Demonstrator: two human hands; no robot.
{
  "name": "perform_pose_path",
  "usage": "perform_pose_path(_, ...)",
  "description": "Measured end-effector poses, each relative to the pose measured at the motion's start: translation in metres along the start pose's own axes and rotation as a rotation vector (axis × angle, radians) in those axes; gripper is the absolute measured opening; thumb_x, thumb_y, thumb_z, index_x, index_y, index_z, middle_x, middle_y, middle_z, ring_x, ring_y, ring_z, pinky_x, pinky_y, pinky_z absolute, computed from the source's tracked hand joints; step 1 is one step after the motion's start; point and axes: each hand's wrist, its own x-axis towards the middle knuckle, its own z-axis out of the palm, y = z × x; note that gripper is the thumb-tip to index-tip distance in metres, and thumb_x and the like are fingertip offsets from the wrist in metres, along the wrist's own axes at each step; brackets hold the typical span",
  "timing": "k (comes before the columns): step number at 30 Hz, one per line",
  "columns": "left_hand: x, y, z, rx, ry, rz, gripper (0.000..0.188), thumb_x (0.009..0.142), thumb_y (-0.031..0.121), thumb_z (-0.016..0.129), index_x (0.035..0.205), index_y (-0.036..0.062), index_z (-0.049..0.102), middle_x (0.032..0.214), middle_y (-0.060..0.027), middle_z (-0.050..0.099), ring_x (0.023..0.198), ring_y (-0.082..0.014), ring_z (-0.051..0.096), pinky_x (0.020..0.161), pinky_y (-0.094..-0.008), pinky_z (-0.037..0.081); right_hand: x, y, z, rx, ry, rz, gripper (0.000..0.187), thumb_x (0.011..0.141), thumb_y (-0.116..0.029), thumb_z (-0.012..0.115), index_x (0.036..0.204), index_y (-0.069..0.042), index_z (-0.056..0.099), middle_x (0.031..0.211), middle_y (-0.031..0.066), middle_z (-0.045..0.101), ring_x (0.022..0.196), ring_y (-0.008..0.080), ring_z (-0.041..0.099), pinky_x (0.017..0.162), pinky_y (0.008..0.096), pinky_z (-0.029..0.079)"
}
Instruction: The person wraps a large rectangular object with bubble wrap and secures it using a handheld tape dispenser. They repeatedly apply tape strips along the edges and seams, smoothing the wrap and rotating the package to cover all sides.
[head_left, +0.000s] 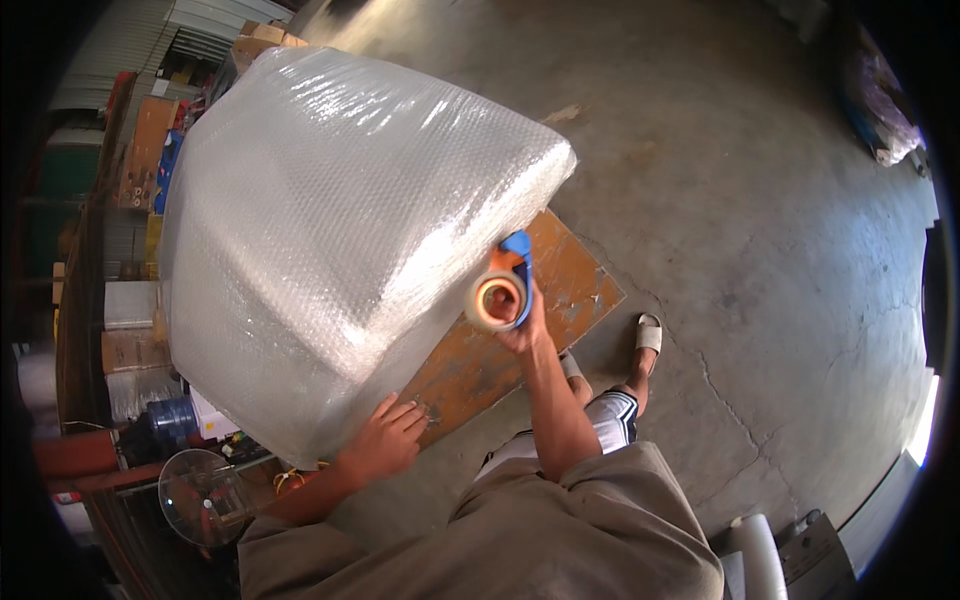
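Note:
A large bulky object in bubble wrap (330,200) rests on a worn brown wooden board (575,275). My right hand (530,325) is closed on a blue and orange tape dispenser (522,262) that carries a roll of tape. The dispenser is close against the near right side of the wrapped bulk. My left hand (395,432) lies by the bulk's lower near edge, fingers stretched out and slightly apart, holding nothing. What is inside the wrap is hidden by its cloudy layers.
Along the left stand cardboard boxes (135,350), a blue water bottle (172,420) and a round fan (205,497). Cracked concrete floor (740,300) spreads to the right. A white roll (758,560) stands at the lower right, and a plastic-wrapped bundle (885,110) lies far right.

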Motion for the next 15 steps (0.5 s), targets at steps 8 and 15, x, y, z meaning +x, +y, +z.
perform_pose_path(8, 0.016, -0.007, -0.081, 0.128, 0.557, 0.210, 0.037, 0.089, 0.013, 0.058, 0.119, -0.0031, 0.072, 0.121, -0.0154, 0.071, 0.110, -0.0299, 0.069, 0.088, -0.0419, 0.057, -0.082, 0.118, 0.010, -0.416, 0.115, 0.347, 0.061, 0.099, -0.070, 0.053, 0.091, -0.011, 0.065, 0.063, 0.0032, 0.058, 0.046, 0.0138, 0.052, 0.043, 0.0263, 0.043)
perform_pose_path(15, 0.078, -0.036, -0.087, 0.481, -0.177, 0.273, 0.052, 0.105, 0.042, 0.050, 0.098, 0.0008, 0.080, 0.101, -0.0149, 0.077, 0.121, -0.0318, 0.066, 0.124, -0.0461, 0.027, -0.105, 0.181, -0.051, -0.331, -0.079, 0.689, 0.059, 0.108, -0.056, 0.038, 0.091, -0.006, 0.064, 0.060, 0.0018, 0.053, 0.047, 0.0157, 0.049, 0.045, 0.0284, 0.040)
